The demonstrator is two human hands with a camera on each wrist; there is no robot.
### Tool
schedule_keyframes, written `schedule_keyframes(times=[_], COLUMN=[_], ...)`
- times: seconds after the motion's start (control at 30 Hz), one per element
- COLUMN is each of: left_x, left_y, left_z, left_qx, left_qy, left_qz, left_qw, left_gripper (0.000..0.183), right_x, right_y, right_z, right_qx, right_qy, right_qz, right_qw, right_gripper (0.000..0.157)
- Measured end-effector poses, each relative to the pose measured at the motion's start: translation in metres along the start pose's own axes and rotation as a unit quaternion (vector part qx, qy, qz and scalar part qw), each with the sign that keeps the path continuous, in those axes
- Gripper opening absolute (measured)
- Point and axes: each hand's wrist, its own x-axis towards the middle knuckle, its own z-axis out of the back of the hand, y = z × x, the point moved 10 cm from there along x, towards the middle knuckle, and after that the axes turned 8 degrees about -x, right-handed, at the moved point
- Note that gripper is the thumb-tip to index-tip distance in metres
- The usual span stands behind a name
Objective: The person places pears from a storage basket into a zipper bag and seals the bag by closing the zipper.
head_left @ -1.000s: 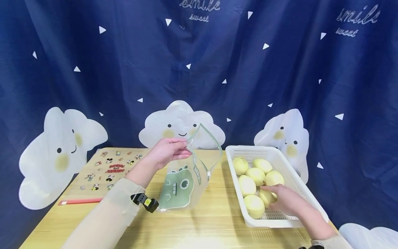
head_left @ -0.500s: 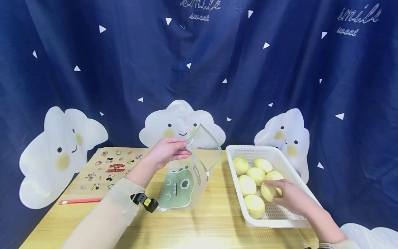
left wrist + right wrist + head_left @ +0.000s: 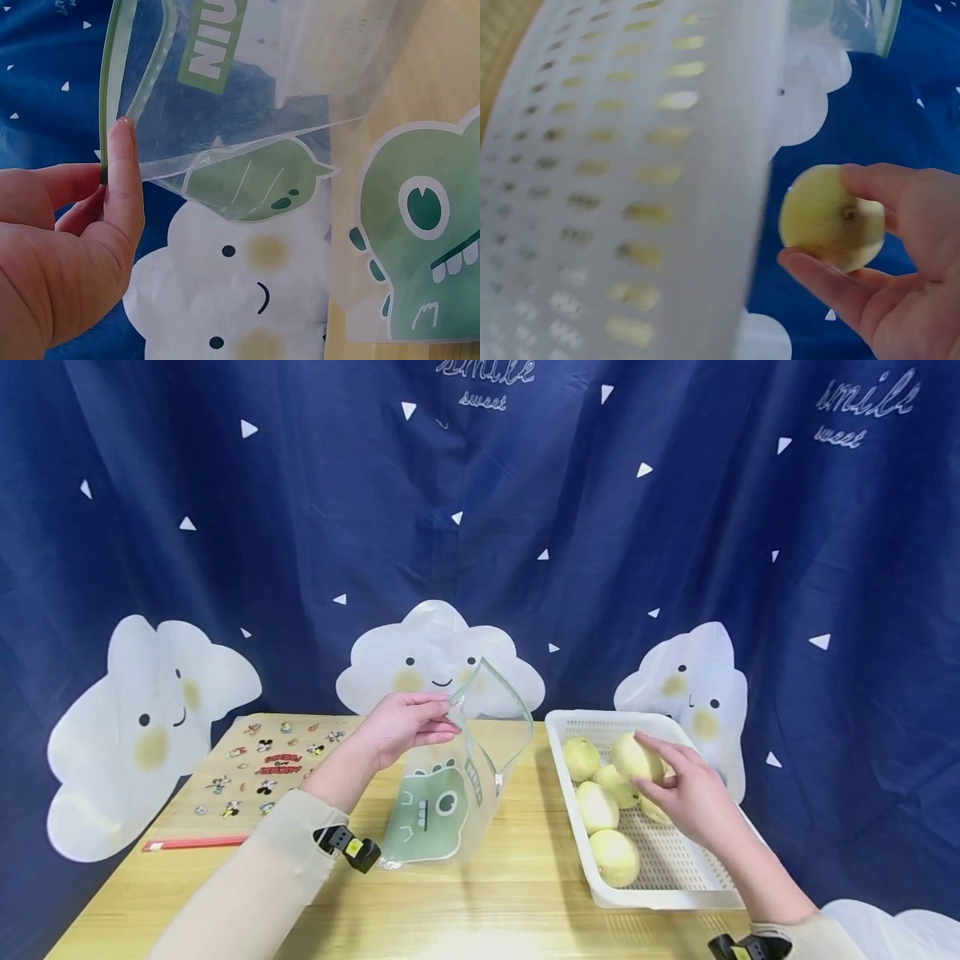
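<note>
My left hand (image 3: pixel 408 727) pinches the green-trimmed top edge of a clear zip bag (image 3: pixel 491 760) printed with a green monster. The bag stands on the table with its mouth open; in the left wrist view, thumb and fingers (image 3: pixel 124 180) nip its zip edge. My right hand (image 3: pixel 693 785) grips a pale yellow round fruit (image 3: pixel 636 757), perhaps a pear or lemon, raised above the others in the basket. The right wrist view shows this fruit (image 3: pixel 829 217) between thumb and fingertips. Several like fruits (image 3: pixel 598 807) lie in the white basket (image 3: pixel 592 887), some partly hidden behind the held one.
A cartoon-printed zip bag (image 3: pixel 277 768) with a red slider strip (image 3: pixel 195 843) lies flat on the left of the wooden table (image 3: pixel 450 918). A dark blue curtain (image 3: pixel 480 552) with white clouds hangs behind the table's back edge.
My right hand has taken hold of a fruit at the basket's near part and lifted it up and away toward the back. The left hand and the bag have hardly moved.
</note>
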Motion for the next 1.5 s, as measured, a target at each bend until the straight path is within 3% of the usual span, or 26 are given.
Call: schedule_keyframes(times=[0.6, 0.8, 1.1, 1.27, 1.5], left_x=[0.001, 0.004, 0.007, 0.007, 0.013], left_y=[-0.006, -0.011, -0.025, -0.032, -0.047], left_z=[0.002, 0.001, -0.004, -0.008, -0.018], left_qx=[-0.018, -0.018, -0.015, -0.014, -0.007], left_qy=[-0.014, -0.018, -0.021, -0.023, -0.02], left_qz=[-0.007, -0.012, -0.02, -0.023, -0.033], left_qw=[0.9997, 0.9996, 0.9995, 0.9994, 0.9992], left_gripper=[0.041, 0.04, 0.04, 0.04, 0.038], right_x=[0.048, 0.064, 0.084, 0.094, 0.104], right_y=[0.054, 0.082, 0.122, 0.142, 0.154], right_z=[0.016, 0.02, 0.03, 0.033, 0.029], right_qx=[0.075, 0.125, 0.154, 0.157, 0.148], right_qy=[-0.012, -0.019, -0.027, -0.024, -0.008], right_qz=[-0.025, -0.001, 0.022, 0.04, 0.051], right_qw=[0.997, 0.992, 0.987, 0.986, 0.988], right_gripper=[0.066, 0.065, 0.065, 0.065, 0.065])
